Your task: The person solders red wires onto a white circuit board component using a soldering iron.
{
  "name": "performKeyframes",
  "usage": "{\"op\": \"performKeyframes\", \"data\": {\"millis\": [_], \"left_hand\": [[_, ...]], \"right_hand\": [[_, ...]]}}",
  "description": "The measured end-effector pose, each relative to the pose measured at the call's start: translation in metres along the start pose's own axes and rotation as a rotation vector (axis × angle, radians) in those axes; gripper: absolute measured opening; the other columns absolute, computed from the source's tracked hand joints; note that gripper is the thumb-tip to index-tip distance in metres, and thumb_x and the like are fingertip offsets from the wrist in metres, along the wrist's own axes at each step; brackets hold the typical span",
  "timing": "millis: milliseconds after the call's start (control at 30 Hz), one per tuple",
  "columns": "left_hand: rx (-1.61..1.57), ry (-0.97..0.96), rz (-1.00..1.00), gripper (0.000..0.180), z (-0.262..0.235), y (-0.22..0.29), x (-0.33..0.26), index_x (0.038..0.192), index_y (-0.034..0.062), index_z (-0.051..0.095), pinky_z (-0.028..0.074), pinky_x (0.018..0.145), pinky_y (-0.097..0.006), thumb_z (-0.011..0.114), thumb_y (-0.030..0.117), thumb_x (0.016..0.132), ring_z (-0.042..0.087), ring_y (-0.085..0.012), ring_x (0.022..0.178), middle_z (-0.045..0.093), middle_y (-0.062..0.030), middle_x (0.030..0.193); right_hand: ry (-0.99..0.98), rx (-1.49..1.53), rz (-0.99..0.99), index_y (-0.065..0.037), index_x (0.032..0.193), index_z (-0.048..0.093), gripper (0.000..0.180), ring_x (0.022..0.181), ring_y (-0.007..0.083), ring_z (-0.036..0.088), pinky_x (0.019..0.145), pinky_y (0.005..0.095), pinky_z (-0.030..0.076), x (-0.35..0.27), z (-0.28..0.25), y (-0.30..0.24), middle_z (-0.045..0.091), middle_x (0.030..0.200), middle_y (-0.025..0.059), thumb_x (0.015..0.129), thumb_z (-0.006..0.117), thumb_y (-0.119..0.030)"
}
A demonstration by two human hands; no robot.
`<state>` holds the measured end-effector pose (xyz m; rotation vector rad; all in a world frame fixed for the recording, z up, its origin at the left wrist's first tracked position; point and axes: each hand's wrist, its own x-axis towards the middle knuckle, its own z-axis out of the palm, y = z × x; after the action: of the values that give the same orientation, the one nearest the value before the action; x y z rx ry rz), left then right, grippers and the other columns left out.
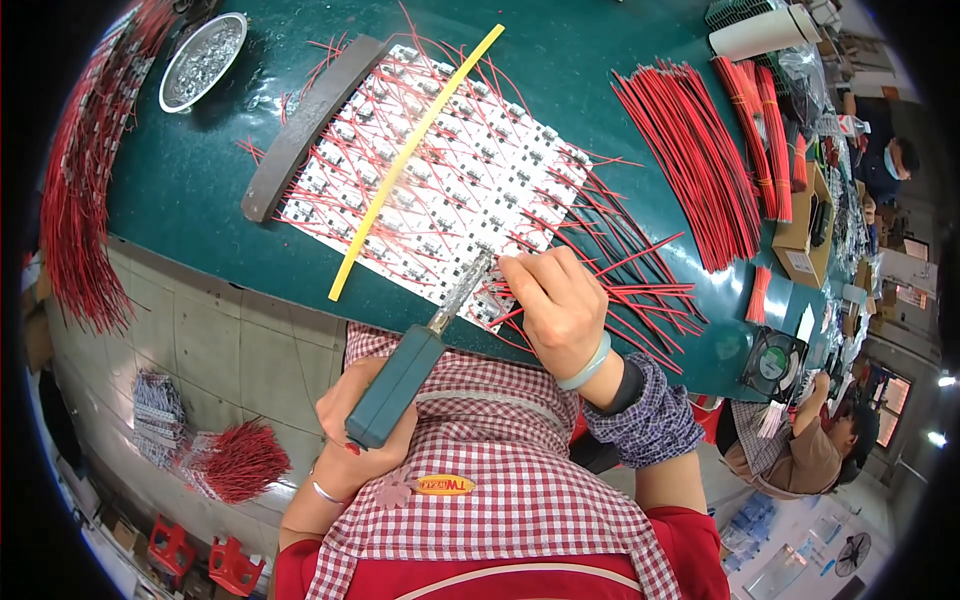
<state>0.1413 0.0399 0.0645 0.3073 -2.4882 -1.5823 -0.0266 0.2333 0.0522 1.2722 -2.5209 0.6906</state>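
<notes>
While the left hand (pixel 342 404) is curled snugly around the green handle of the iron (pixel 398 384), the right hand (pixel 556 302) is over on the near right part of the board (pixel 522 185), fingers bent and thumb tucked in close by the tip. Can't tell if it's actually pinching a wire, tbh, and can't tell whether the tip touches the board either. That board is white, flat on the green table (pixel 190 205) right in front of the person, with thin red wires all over it, and red and black ones fanning out off its right side. Lying across it is a yellow strip (pixel 415 150), and a dark bar (pixel 305 135) sits along its left edge. Far left there's a metal dish (pixel 177 109) with shiny bits in it. On the right, a big wire bundle (pixel 692 165) is spread out, with a box (pixel 803 262) beyond it and a little fan (pixel 772 362) nearer.
</notes>
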Motion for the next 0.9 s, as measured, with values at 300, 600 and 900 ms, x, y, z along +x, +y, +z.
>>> {"op": "performKeyframes", "data": {"millis": [300, 600, 900], "left_hand": [[0.021, -0.019, 0.024, 0.024, 0.0004, -0.0033, -0.0002, 0.092, -0.0054, 0.065, 0.054, 0.067, -0.032, 0.070, -0.007, 0.068, 0.068, -0.0278, 0.073, 0.066, -0.0155, 0.086], [0.020, -0.027, 0.034, 0.024, 0.0003, -0.0036, -0.0016, 0.092, -0.0049, 0.064, 0.053, 0.066, -0.032, 0.070, -0.006, 0.068, 0.068, -0.0277, 0.072, 0.065, -0.0153, 0.086], [0.068, -0.004, 0.098, 0.019, -0.0009, -0.0003, 0.0027, 0.087, -0.0055, 0.066, 0.053, 0.062, -0.032, 0.070, -0.007, 0.068, 0.067, -0.0282, 0.068, 0.065, -0.0150, 0.083]], "right_hand": [[-0.012, -0.018, 0.009, 0.001, 0.100, 0.071, 0.037, 0.075, 0.0244, 0.060, 0.062, 0.0347, 0.050, 0.0007, 0.0009, -0.0014, 0.065, 0.087, 0.0081, 0.064, 0.064, 0.005], [-0.003, -0.006, -0.001, 0.002, 0.101, 0.071, 0.038, 0.071, 0.0239, 0.060, 0.056, 0.0343, 0.049, -0.0001, 0.0009, -0.0022, 0.063, 0.086, 0.0084, 0.063, 0.065, 0.004], [-0.085, -0.071, -0.043, 0.002, 0.103, 0.067, 0.029, 0.079, 0.0213, 0.058, 0.060, 0.0315, 0.049, -0.0009, -0.0011, -0.0004, 0.056, 0.087, 0.0068, 0.075, 0.064, -0.006]]}}
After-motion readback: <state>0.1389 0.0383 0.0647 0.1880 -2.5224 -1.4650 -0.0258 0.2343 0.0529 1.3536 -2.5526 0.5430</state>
